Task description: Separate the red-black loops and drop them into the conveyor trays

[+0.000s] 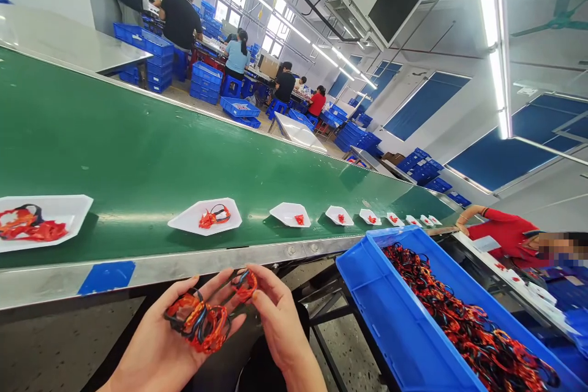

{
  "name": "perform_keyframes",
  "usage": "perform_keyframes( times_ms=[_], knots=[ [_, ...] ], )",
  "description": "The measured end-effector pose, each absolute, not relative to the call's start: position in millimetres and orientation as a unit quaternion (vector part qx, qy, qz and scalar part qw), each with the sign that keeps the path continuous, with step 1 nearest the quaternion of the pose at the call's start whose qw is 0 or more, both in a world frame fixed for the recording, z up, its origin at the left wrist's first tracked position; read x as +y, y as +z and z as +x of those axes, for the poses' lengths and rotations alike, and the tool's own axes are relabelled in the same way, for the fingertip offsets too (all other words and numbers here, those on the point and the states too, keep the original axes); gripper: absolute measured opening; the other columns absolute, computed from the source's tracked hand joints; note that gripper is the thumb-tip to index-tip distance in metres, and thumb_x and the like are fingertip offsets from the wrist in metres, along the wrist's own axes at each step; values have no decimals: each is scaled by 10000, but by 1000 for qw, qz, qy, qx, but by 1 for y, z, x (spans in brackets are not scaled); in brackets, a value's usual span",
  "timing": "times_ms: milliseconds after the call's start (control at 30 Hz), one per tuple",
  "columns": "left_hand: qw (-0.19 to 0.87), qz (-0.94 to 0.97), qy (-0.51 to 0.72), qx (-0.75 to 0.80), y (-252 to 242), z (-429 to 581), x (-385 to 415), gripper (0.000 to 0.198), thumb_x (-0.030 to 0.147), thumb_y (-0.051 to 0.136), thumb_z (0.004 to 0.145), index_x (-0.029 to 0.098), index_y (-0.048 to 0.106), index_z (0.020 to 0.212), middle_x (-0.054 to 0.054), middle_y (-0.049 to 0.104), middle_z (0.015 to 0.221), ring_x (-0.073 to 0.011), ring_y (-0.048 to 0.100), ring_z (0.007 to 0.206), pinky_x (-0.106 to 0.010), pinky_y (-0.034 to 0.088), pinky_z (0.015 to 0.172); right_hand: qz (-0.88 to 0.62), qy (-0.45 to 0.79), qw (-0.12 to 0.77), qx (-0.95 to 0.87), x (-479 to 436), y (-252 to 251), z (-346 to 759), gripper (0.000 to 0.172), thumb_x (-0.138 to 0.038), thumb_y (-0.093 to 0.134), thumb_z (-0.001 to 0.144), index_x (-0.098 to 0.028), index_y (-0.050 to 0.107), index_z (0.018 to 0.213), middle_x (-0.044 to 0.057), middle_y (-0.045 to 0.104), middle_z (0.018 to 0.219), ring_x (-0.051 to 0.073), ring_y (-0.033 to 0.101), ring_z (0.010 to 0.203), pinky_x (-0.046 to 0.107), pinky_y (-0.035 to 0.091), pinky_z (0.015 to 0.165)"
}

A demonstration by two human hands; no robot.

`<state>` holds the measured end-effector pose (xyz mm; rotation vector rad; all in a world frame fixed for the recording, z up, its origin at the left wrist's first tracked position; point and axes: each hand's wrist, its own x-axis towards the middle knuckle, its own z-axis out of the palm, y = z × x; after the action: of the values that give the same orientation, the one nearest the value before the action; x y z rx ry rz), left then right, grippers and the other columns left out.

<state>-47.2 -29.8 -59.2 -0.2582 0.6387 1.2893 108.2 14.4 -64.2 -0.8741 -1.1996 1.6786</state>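
Observation:
My left hand (pixel 158 340) lies palm up below the belt's edge, fingers curled round a bundle of red, orange and black cord loops (pixel 198 321). My right hand (pixel 275 312) is beside it, thumb and fingers pinched on a single red loop (pixel 245 285) lifted from the bundle. Just right of my hands stands a blue crate (pixel 367 282) filled with many more of these loops (pixel 463 318). On the green conveyor belt (pixel 128 153) above my hands sits a white tray (pixel 193 223) with a few loops (pixel 214 216) in it.
A row of several white trays runs along the belt, one large at the left (pixel 68 211) and smaller ones (pixel 289 213) to the right. A person in a red sleeve (pixel 505 233) works at the far right. Other people sit among stacked blue crates (pixel 158 58) behind.

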Motion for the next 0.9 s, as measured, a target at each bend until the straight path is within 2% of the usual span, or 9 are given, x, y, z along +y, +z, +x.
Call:
perform_keyframes(
  times_ms=[133, 267, 333, 467, 567, 633, 767, 833, 900],
  knots=[
    [759, -120, 569, 291, -64, -46, -29, 467, 223, 598, 717, 123, 573, 1172, -173, 625, 1183, -366, 554, 1094, -590, 469, 893, -289, 780, 487, -265, 16, -70, 116, 267, -328, 594, 817, -220, 660, 1052, 46, 660, 1076, 151, 600, 866, 256, 474, 735],
    [742, -135, 575, 317, -65, -44, -27, 473, 222, 574, 733, 103, 550, 1190, -192, 615, 1191, -363, 559, 1089, -591, 482, 876, -313, 767, 484, -282, 31, -59, 120, 271, -389, 538, 843, -225, 673, 1012, 57, 663, 1078, 144, 600, 832, 259, 472, 722],
    [731, -144, 583, 324, -65, -45, -26, 474, 219, 569, 736, 94, 542, 1193, -201, 603, 1206, -363, 560, 1088, -595, 485, 870, -379, 666, 501, -403, 51, -49, 119, 312, -411, 529, 843, -230, 650, 1067, 67, 656, 1095, 169, 599, 860, 285, 471, 720],
    [720, -159, 599, 312, -66, -49, -24, 446, 220, 596, 720, 93, 568, 1146, -201, 617, 1181, -367, 564, 1080, -604, 484, 869, -502, 254, 466, -683, 106, -34, 117, 344, -338, 558, 817, -194, 618, 1124, 93, 637, 1122, 229, 565, 982, 374, 429, 858],
    [716, -172, 607, 297, -68, -53, -25, 396, 209, 612, 708, 98, 600, 1088, -184, 641, 1143, -370, 561, 1082, -611, 475, 882, -501, 130, 422, -744, 123, -27, 114, 365, -285, 583, 783, -173, 612, 1130, 111, 610, 1169, 260, 503, 1095, 425, 350, 969],
    [713, -180, 610, 296, -68, -54, -25, 360, 195, 609, 708, 106, 616, 1056, -167, 653, 1126, -370, 560, 1085, -618, 469, 886, -498, 153, 413, -747, 108, -22, 111, 383, -273, 582, 791, -194, 585, 1165, 100, 592, 1193, 250, 503, 1086, 409, 374, 945],
    [721, -151, 612, 288, -70, -53, -24, 312, 203, 594, 727, 99, 637, 1018, -167, 648, 1134, -375, 556, 1088, -593, 477, 884, -446, 318, 328, -770, 37, -20, 99, 372, -211, 606, 787, -275, 580, 1153, 33, 614, 1086, 170, 574, 814, 308, 472, 765],
    [731, -127, 604, 290, -71, -51, -24, 329, 211, 592, 733, 94, 637, 1037, -171, 640, 1148, -368, 564, 1077, -545, 496, 876, -408, 365, 288, -785, 6, -26, 92, 464, -168, 691, 703, -292, 596, 1141, 28, 595, 1108, 185, 578, 855, 308, 475, 793],
    [739, -116, 594, 296, -72, -49, -24, 356, 212, 588, 735, 94, 630, 1068, -174, 637, 1151, -354, 572, 1070, -502, 511, 864, -401, 360, 289, -791, -10, -36, 86, 517, -141, 729, 654, -300, 613, 1132, 38, 586, 1133, 228, 560, 972, 341, 453, 870]
  ],
)
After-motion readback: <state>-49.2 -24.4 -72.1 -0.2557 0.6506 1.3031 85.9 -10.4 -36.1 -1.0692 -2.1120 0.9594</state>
